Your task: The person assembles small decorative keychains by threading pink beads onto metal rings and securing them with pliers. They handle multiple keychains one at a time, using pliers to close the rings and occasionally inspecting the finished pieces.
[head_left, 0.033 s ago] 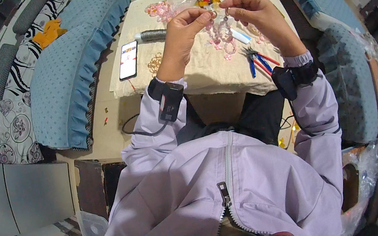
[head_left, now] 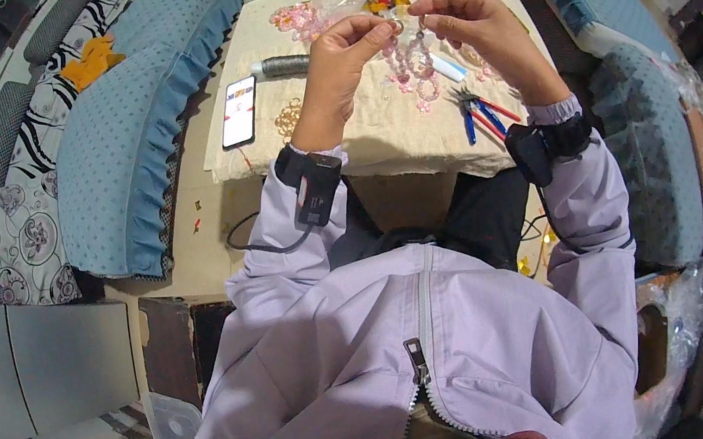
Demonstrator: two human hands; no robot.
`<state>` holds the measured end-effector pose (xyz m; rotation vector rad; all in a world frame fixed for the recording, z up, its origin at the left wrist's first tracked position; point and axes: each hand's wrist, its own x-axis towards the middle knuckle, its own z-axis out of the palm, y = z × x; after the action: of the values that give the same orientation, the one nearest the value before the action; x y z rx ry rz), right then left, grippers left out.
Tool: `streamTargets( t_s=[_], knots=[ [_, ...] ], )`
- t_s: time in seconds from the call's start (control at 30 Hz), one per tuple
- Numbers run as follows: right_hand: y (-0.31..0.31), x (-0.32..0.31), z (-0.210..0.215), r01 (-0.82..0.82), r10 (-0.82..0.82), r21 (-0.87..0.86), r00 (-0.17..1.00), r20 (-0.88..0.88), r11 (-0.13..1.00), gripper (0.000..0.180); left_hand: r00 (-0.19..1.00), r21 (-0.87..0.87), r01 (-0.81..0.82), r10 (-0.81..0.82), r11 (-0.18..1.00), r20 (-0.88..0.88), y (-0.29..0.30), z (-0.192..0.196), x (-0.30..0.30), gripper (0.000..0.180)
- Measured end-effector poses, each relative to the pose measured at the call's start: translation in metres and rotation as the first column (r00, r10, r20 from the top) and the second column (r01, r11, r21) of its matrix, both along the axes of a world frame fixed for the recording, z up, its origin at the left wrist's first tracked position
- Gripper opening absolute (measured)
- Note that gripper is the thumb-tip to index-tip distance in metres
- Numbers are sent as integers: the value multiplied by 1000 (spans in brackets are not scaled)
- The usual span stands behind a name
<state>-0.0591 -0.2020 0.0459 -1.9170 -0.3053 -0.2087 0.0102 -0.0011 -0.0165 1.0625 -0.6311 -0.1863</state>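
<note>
Both hands [head_left: 350, 50] [head_left: 479, 23], apart, pinch a beaded strand [head_left: 401, 69] inside the table's near edge [head_left: 402, 161].

Lilac jacket [head_left: 310, 358], grey zip [head_left: 421, 292]; black wristbands [head_left: 570, 136]

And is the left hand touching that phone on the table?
Apart. The head view shows the phone lying to the left of the left hand, with pale cloth visible between them.

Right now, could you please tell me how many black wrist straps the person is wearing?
2: the left black strap is at the left wrist, the right black strap at the right wrist; neither is hidden.
</note>
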Motion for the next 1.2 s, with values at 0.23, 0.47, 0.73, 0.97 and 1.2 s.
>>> streamTargets(
  t_s=[0.23,0.47,0.73,0.97,1.2],
  knots=[
    [1,-1,-3,-22,23,75,1000,-17,997,21,999,39,-37,37,999,11,1,-1,2,19],
    [4,-4,-3,-7,10,102,1000,-22,995,20,999,35,-38,38,999,-4,3,-2,2,19],
    [4,-4,-5,-4,7,94,1000,-26,996,19,998,77,-65,66,995,-6,3,-3,3,19],
    [1,-3,-9,-47,51,108,998,-34,993,18,984,133,-168,158,977,87,3,2,-1,18],
    [-1,-1,-6,-56,57,56,998,-28,997,18,975,217,-212,190,953,115,9,10,0,18]
  ],
)
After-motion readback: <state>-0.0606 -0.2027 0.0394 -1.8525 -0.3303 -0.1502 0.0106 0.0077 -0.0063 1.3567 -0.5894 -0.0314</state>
